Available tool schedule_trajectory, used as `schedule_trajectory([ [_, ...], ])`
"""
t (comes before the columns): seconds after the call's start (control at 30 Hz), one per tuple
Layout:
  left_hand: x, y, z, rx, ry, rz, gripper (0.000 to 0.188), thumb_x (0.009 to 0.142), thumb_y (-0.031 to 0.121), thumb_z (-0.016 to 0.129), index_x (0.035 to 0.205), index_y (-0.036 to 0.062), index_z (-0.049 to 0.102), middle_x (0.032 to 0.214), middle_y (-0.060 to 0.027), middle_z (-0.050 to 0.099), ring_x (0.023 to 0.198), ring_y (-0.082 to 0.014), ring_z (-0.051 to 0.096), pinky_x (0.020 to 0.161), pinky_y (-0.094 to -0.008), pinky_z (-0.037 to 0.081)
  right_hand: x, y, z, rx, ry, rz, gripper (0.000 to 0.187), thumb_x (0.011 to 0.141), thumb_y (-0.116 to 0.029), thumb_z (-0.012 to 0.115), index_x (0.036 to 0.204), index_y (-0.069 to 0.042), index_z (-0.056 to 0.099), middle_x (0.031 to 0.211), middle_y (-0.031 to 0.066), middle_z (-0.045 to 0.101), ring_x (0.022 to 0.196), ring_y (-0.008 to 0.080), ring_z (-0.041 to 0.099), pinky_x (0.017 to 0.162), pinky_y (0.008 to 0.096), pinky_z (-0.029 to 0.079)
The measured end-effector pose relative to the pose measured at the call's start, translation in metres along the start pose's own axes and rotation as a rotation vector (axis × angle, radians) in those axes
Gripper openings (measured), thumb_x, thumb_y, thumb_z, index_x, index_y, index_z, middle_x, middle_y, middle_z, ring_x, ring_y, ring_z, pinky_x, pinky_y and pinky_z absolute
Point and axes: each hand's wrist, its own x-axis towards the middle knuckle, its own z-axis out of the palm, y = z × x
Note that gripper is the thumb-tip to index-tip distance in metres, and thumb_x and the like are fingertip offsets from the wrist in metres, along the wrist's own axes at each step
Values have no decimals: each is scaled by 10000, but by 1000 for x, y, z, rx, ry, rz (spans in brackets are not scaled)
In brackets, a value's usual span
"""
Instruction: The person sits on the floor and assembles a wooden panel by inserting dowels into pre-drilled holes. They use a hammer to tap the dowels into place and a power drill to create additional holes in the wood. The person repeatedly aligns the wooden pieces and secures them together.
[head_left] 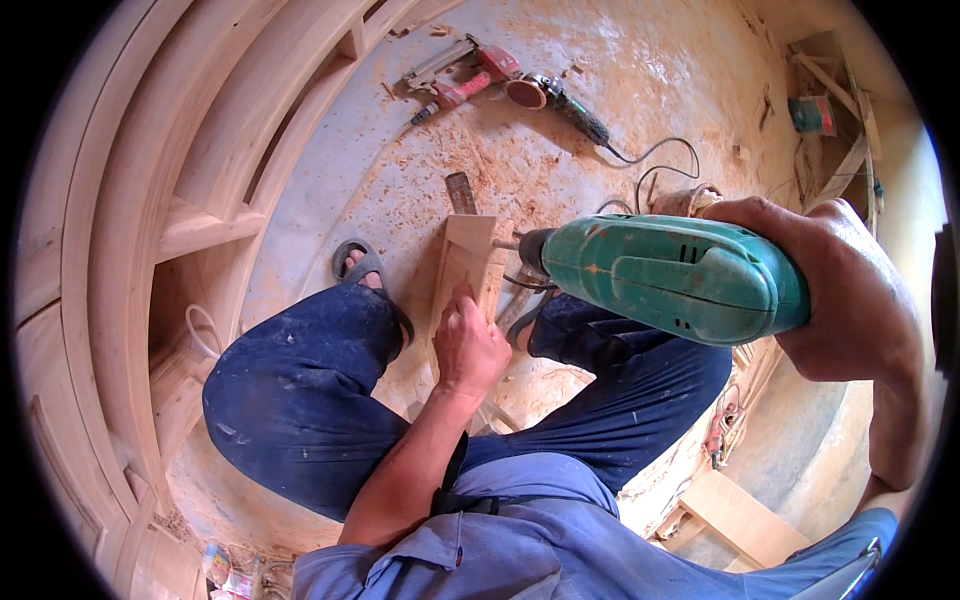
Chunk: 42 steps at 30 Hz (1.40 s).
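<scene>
Item 1. Your right hand (850,290): clenched round the grip of a green electric drill (675,275), held level, its chuck and bit pointed left at the wood.

Item 2. Your left hand (468,345): closed on the near end of a small pale wooden piece (468,255), pinning it upright between your knees. The piece stands on the sawdust-strewn floor (620,70), just beside your sandalled foot (360,265).

Item 3. Step in hand, as judged: boring into the right-hand edge of the wooden piece. The bit tip appears to touch or sit just off that edge; contact itself is too small to tell. The next move calls for a square, steady push along the bit's line, with your left fingers kept clear of its path.

Item 4. Edges and room:
- Left: a large curved wooden frame (150,200) stands near your left knee; little room that side.
- Ahead: open floor up to a red nail gun (465,85) and a second corded power tool (560,98), well apart from the work.
- Right: the tool cord (655,160) loops across the floor near the drill's nose; mind it.
- Behind right: a loose board (740,515) and timber offcuts (840,110) along the wall.
</scene>
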Motion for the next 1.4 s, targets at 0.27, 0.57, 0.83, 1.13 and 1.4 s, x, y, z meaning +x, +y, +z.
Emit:
schedule_trajectory([
  [0.27,0,2,-4,-29,13,-5,446,753,11,673,1140,-75,470,997,-308,612,947,-481,624,822,-536,518,2,-6,-3,-40,-21,9,656,602,60,791,1230,-78,662,1011,172,760,932,304,762,882,378,600],
  [0.57,1,-3,4,8,68,71,338,821,67,649,1088,-83,507,871,-316,652,830,-500,647,763,-569,505,-2,-3,-1,-15,80,-38,621,567,62,714,1172,-78,683,931,193,730,892,377,718,820,441,567],
  [0.83,-4,-6,-11,28,24,-34,336,778,25,629,1064,-82,489,913,-321,642,880,-499,641,795,-562,515,-20,-4,-17,-249,67,5,761,614,-6,874,1331,-67,624,1164,180,708,1042,313,700,906,394,564],
  [1.13,3,0,-9,106,15,-41,227,809,77,637,974,-51,548,861,-298,659,849,-499,647,790,-574,511,-105,147,27,661,461,300,857,513,-99,750,1333,9,526,1055,156,690,855,294,723,784,402,611],
  [1.4,4,6,-6,133,63,10,227,810,97,643,967,-52,576,880,-298,674,859,-495,659,771,-560,518,-17,251,265,1806,453,202,768,542,-104,693,1288,35,580,1036,167,702,856,281,719,663,374,598],
])
